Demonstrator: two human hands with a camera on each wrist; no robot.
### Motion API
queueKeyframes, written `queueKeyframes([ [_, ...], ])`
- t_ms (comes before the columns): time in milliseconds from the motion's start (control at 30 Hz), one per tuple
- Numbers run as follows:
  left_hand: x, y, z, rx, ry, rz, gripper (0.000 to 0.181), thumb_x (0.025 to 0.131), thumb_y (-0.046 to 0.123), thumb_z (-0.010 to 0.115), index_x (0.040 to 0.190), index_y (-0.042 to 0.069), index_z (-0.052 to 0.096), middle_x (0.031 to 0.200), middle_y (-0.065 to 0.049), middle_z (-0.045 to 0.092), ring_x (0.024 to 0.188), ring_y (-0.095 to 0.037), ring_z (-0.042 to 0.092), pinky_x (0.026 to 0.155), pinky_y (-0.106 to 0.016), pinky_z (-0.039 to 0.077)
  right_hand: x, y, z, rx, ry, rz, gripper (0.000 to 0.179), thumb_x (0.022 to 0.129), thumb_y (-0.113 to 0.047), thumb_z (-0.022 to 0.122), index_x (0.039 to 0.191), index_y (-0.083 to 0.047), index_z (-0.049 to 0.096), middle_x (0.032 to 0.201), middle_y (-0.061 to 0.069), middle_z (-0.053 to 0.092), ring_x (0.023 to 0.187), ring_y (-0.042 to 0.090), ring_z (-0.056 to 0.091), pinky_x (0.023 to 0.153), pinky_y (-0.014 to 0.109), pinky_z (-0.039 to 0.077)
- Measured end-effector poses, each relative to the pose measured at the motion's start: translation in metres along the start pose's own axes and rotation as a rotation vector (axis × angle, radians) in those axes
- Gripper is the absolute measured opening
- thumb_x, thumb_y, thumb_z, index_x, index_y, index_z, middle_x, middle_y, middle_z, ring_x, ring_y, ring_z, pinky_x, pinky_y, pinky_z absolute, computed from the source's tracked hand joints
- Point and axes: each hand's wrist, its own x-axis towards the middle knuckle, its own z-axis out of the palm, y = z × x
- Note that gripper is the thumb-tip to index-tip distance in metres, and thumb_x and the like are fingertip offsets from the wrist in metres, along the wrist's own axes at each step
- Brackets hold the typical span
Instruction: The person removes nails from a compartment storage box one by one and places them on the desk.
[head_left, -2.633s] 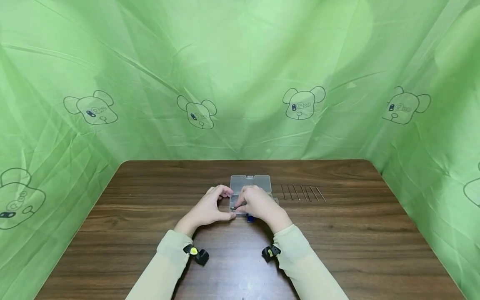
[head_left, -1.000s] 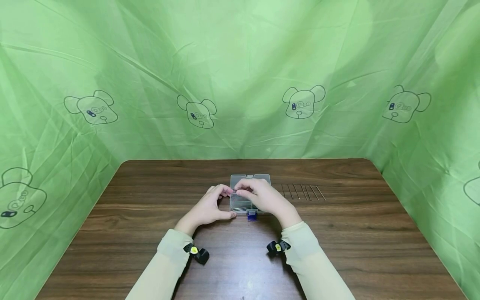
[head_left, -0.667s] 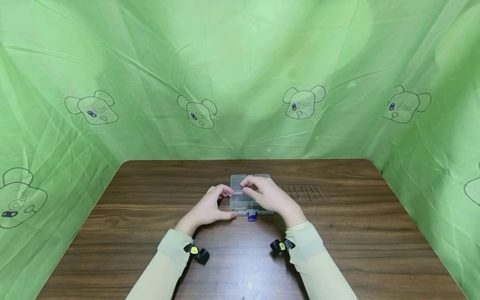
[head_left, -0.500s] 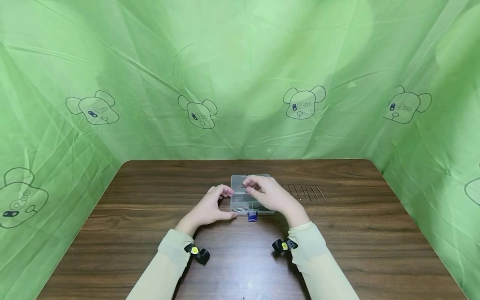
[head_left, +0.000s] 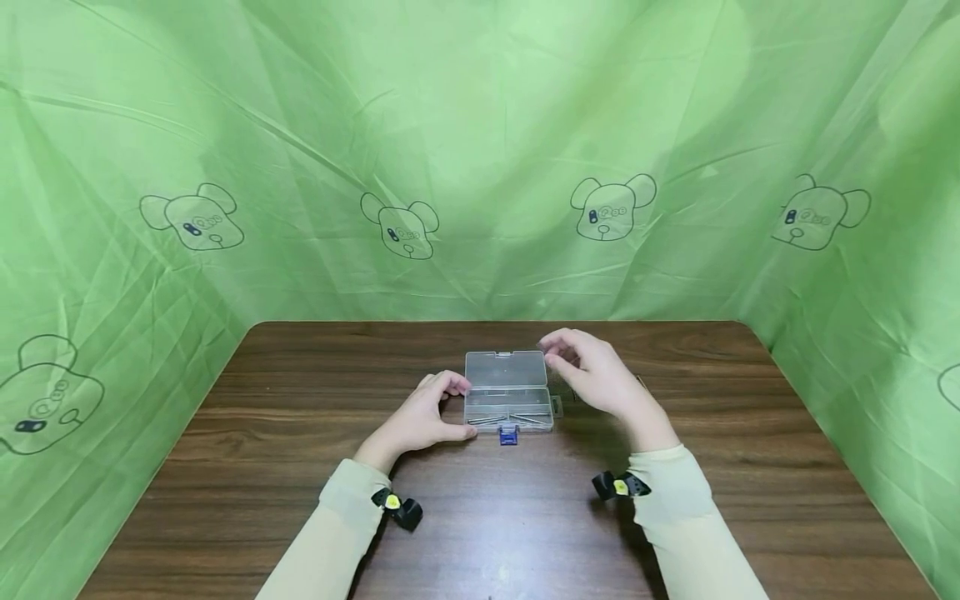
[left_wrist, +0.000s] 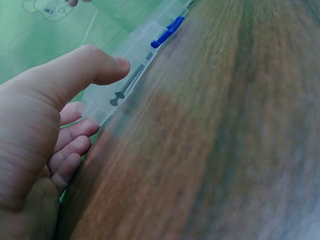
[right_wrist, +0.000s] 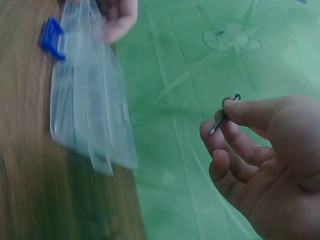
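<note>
A clear plastic divided box [head_left: 507, 398] with a blue latch [head_left: 508, 436] lies on the table, its lid [head_left: 506, 370] folded back. Long nails [head_left: 489, 420] lie in its front compartments. My left hand [head_left: 422, 417] grips the box's left end, thumb at the front corner and fingertips along the side; nail heads show beside the thumb in the left wrist view. Right of the lid, my right hand [head_left: 600, 377] pinches a short pointed nail [right_wrist: 220, 121] between thumb and fingertips, raised above the tabletop.
The brown wooden table [head_left: 300, 375] is bordered by green cloth [head_left: 480, 167] at the back and both sides. A row of nails on the table to the right is mostly hidden behind my right hand; one end [head_left: 640, 381] shows. A small clear tab [head_left: 557, 406] sticks out from the box's right side.
From inside the box's left part, my right hand has lifted a nail and carried it right, past the box. My left hand has kept its place at the box's left end.
</note>
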Motion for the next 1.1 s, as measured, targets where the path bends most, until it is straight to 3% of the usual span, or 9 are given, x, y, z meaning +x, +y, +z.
queueKeyframes([
  [267, 0.000, 0.000, 0.000, 0.007, 0.000, 0.009, 0.067, 0.078, 0.031, 0.099, 0.133, 0.016, 0.064, 0.123, 0.002, 0.062, 0.119, -0.019, 0.054, 0.109, -0.042, 0.049, -0.022, 0.016, -0.027, 0.007, 0.028, 0.054, 0.022, 0.109, -0.013, 0.069, 0.131, -0.011, 0.071, 0.096, 0.001, 0.075, 0.081, 0.019, 0.071, 0.072, 0.032, 0.057],
  [367, 0.000, 0.000, 0.000, 0.004, 0.003, 0.011, 0.067, 0.078, 0.031, 0.099, 0.133, 0.016, 0.064, 0.123, 0.002, 0.062, 0.119, -0.019, 0.054, 0.108, -0.042, 0.049, -0.030, 0.022, -0.036, -0.015, 0.043, 0.078, 0.022, 0.109, -0.013, 0.068, 0.131, -0.012, 0.070, 0.098, -0.001, 0.074, 0.085, 0.021, 0.072, 0.073, 0.030, 0.057],
  [500, 0.000, 0.001, 0.000, 0.002, 0.005, 0.014, 0.067, 0.078, 0.031, 0.099, 0.133, 0.015, 0.064, 0.123, 0.002, 0.063, 0.119, -0.019, 0.054, 0.108, -0.042, 0.049, -0.040, 0.032, -0.050, -0.046, 0.079, 0.110, 0.025, 0.106, -0.006, 0.068, 0.131, -0.008, 0.070, 0.106, 0.007, 0.075, 0.093, 0.021, 0.071, 0.077, 0.026, 0.056],
  [600, -0.001, 0.001, 0.000, 0.000, 0.006, 0.013, 0.067, 0.079, 0.031, 0.098, 0.133, 0.015, 0.064, 0.122, 0.002, 0.063, 0.119, -0.019, 0.054, 0.108, -0.042, 0.049, -0.047, 0.042, -0.060, -0.065, 0.124, 0.128, 0.026, 0.103, -0.004, 0.070, 0.129, -0.007, 0.072, 0.108, 0.011, 0.075, 0.096, 0.016, 0.068, 0.076, 0.022, 0.055],
  [767, -0.001, 0.002, 0.001, 0.001, 0.007, 0.017, 0.067, 0.079, 0.031, 0.098, 0.133, 0.015, 0.064, 0.122, 0.002, 0.063, 0.118, -0.018, 0.055, 0.107, -0.041, 0.050, -0.061, 0.068, -0.077, -0.100, 0.180, 0.173, 0.021, 0.103, -0.009, 0.073, 0.124, -0.008, 0.074, 0.105, 0.008, 0.076, 0.083, 0.006, 0.065, 0.070, 0.020, 0.050],
  [933, -0.001, 0.002, 0.001, 0.000, 0.008, 0.020, 0.067, 0.079, 0.032, 0.099, 0.133, 0.014, 0.064, 0.122, 0.002, 0.063, 0.118, -0.018, 0.055, 0.108, -0.042, 0.050, -0.074, 0.095, -0.088, -0.157, 0.154, 0.249, 0.022, 0.104, -0.017, 0.073, 0.124, -0.007, 0.074, 0.102, 0.008, 0.078, 0.066, 0.007, 0.062, 0.061, 0.027, 0.046],
  [1100, 0.000, 0.000, 0.001, 0.007, 0.008, 0.020, 0.067, 0.079, 0.033, 0.099, 0.133, 0.015, 0.064, 0.122, 0.003, 0.063, 0.118, -0.018, 0.054, 0.108, -0.042, 0.049, -0.082, 0.114, -0.091, -0.172, 0.090, 0.334, 0.023, 0.104, -0.021, 0.073, 0.122, -0.007, 0.074, 0.101, 0.007, 0.077, 0.072, 0.016, 0.070, 0.063, 0.031, 0.049],
])
